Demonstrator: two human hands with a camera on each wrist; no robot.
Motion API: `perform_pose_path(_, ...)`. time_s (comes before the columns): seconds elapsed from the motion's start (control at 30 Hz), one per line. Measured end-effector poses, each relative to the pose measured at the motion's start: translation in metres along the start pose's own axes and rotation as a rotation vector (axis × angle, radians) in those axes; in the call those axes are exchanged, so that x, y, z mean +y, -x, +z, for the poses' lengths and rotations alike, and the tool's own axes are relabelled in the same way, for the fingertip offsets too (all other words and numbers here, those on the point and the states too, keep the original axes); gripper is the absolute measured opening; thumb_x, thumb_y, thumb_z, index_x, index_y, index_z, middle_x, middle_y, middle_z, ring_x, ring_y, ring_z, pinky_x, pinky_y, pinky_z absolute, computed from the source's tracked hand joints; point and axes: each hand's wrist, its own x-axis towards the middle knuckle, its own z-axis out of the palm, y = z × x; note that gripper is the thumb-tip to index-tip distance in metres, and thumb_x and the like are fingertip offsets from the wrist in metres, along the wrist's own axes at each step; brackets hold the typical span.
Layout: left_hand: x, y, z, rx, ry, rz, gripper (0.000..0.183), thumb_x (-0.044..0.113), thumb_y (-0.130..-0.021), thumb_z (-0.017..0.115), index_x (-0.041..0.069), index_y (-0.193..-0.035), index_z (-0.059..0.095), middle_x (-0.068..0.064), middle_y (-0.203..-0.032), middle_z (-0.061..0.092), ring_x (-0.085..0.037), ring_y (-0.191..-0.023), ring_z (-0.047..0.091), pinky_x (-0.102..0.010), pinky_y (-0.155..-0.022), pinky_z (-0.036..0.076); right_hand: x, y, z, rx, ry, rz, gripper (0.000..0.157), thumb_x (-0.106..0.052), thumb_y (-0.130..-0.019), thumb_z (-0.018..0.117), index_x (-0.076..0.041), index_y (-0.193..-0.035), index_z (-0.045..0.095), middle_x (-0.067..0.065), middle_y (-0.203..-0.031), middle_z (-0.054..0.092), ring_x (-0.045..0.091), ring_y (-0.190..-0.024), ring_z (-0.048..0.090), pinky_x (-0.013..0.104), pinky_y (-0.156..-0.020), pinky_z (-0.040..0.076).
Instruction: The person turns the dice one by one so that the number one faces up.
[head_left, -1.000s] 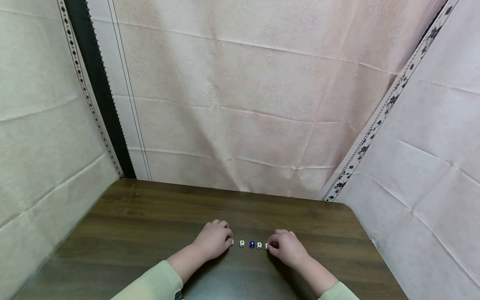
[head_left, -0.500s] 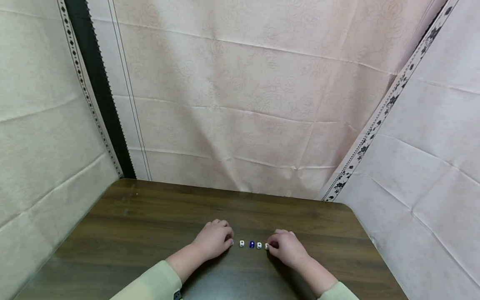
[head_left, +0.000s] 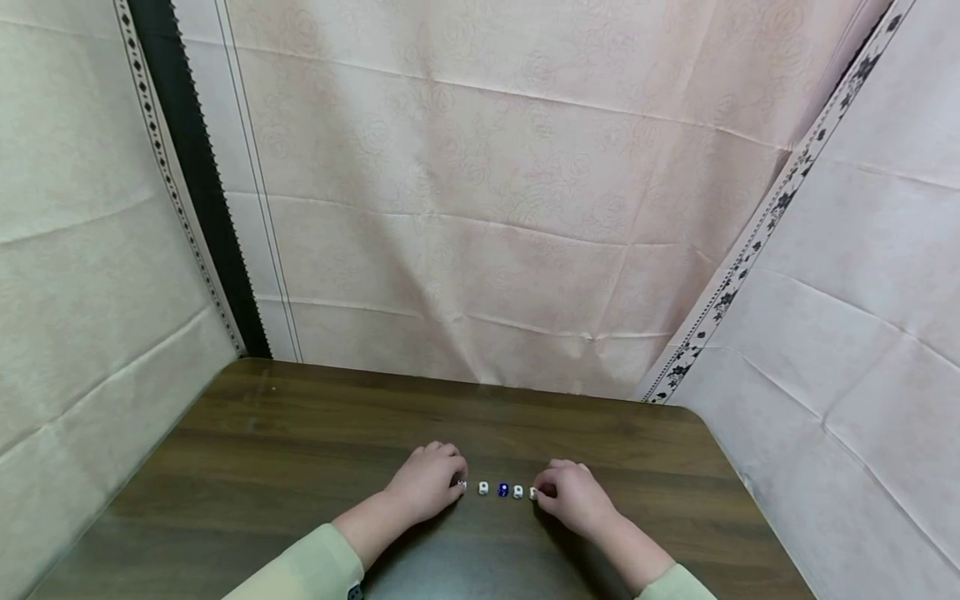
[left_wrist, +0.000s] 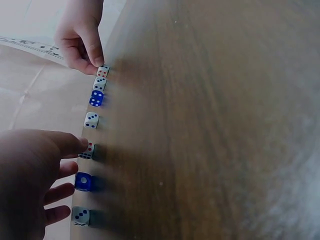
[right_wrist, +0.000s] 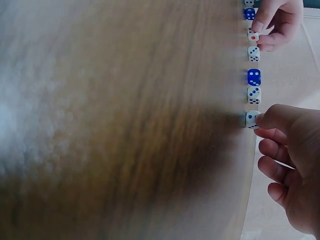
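Note:
A row of several small dice runs across the wooden table between and under my hands. My left hand (head_left: 426, 482) pinches a white die (left_wrist: 89, 151) with red pips on one face between thumb and index finger; its other fingers are spread behind the row. Beside those fingers are a blue die (left_wrist: 83, 182) and a white die (left_wrist: 80, 216). At the row's right end, my right hand (head_left: 576, 497) pinches another white die (right_wrist: 252, 119). Between the two held dice stand a white die (head_left: 483, 488), a blue die (head_left: 503, 490) and a second white die (head_left: 518, 492), the last two close together.
The brown wooden table (head_left: 300, 433) has rounded far corners. Pale patterned cloth (head_left: 480, 208) hangs behind it, with more cloth along the left and right sides. A dark strip (head_left: 202, 167) stands at the back left.
My left hand's fingertips have shifted very slightly at the die they pinch, covering more and then less of it. The right hand and the middle dice stay practically where they were.

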Motion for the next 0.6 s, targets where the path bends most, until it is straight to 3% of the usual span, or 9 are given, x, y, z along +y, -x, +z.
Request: perform_pose_path(0.6,0.0021,0.0012,-0.0038,0.012,-0.017,0.021,0.008,0.031,-0.090,0.073,0.024,-0.088,0.069,0.005,-0.101,0.061,-0.020,-0.103,0.056,-0.044,-0.091,0.046,0.0004,-0.0001,0.0002,-0.001,-0.010,0.003,0.005,-0.017,-0.085,0.077,-0.017,-0.082,0.074,-0.011,-0.074,0.053,0.002,-0.069,0.046,0.035,-0.071,0.038)
